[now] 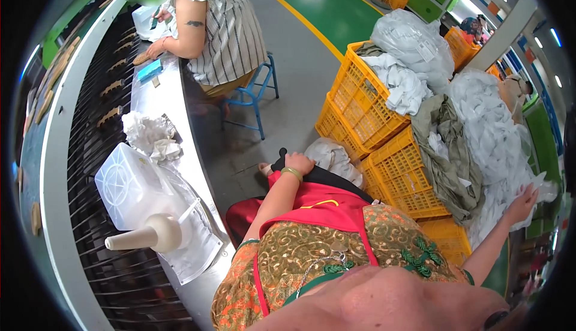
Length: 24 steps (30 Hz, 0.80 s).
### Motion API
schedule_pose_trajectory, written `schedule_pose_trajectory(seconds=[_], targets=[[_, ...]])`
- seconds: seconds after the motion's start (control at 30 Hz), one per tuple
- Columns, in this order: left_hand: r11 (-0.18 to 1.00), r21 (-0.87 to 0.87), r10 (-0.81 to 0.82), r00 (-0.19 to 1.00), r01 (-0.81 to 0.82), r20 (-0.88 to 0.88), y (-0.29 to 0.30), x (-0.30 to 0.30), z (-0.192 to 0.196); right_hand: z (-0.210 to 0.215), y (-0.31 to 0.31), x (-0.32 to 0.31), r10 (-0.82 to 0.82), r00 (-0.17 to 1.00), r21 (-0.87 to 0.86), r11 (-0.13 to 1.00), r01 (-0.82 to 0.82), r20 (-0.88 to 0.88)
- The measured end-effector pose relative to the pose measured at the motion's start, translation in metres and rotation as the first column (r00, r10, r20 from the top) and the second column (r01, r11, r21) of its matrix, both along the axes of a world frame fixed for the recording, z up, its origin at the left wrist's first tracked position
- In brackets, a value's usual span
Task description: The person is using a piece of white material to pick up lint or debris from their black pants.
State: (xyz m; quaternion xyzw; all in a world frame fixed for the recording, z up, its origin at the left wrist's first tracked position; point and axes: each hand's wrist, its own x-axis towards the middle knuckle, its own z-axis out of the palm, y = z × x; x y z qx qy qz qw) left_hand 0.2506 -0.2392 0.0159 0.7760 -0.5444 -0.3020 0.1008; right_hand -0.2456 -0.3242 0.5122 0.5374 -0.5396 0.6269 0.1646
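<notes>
My right hand (523, 202) lies flat, unclenched, on the white cloth pile (492, 133); nothing pulled yet. Left hand (298, 164) rests loosely closed on my knee, empty.

The crates (366, 109) at three o'clock are yellow, heaped with white cloth (486, 127) and some olive green cloth (444, 151). The apron (318, 202) is red. The stool (255, 94) at twelve o'clock is blue, near a black-and-white striped shirt (231, 25). The floor (327, 7) is green with a yellow line.

Grey floor (282, 91); green zone (324, 1), yellow line (300, 19); blue stool (255, 94)
</notes>
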Motion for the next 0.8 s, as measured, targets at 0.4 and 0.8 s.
schedule_pose_trajectory(seconds=[0.4, 0.8], targets=[[0.994, 0.106, 0.034, 0.999, -0.038, 0.035, -0.012, -0.012, 0.022, -0.036, -0.055, -0.018, -0.341, 0.867, -0.059, 0.937, 0.344, -0.363], [0.999, 0.008, 0.046, 0.993, -0.047, 0.107, -0.018, -0.021, -0.005, -0.139, -0.052, -0.088, 0.101, 0.929, 0.194, 0.964, -0.180, 0.357]])
